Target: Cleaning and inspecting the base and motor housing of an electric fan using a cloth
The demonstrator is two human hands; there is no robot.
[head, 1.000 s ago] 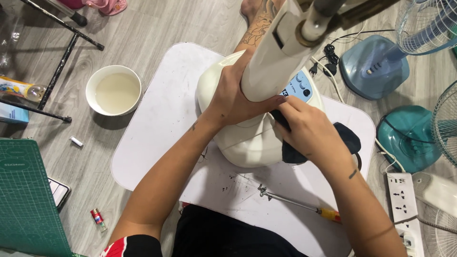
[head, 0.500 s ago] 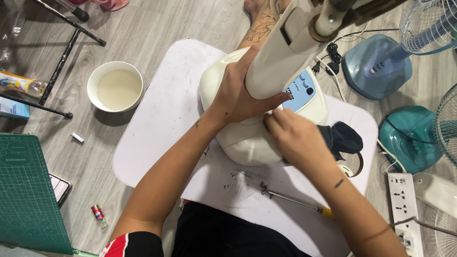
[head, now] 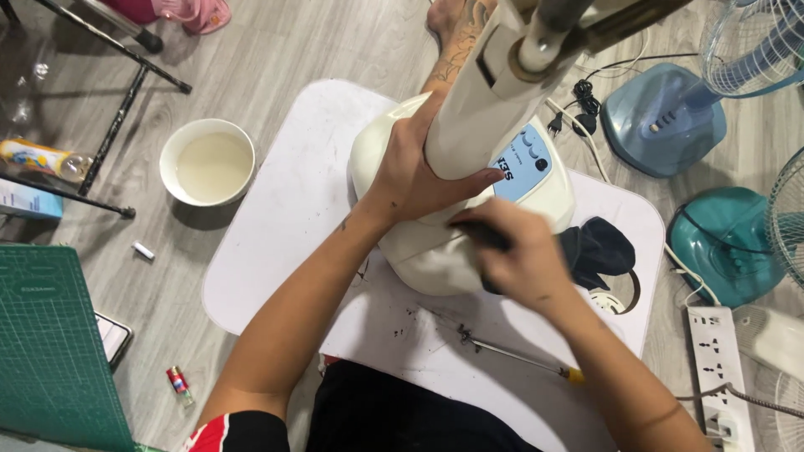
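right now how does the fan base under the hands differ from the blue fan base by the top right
The cream fan base sits on the white board, gripped by the left hand at its column and touched by the blurred right hand; the blue fan base stands on the wooden floor, untouched. The cream one is off-white with a light-blue button panel; the other is blue all over. Both are rounded pedestal bases with buttons on top.

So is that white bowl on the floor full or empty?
Not empty: the white bowl sits upright on the wooden floor with pale, cloudy liquid covering its bottom. It is not full to the rim.
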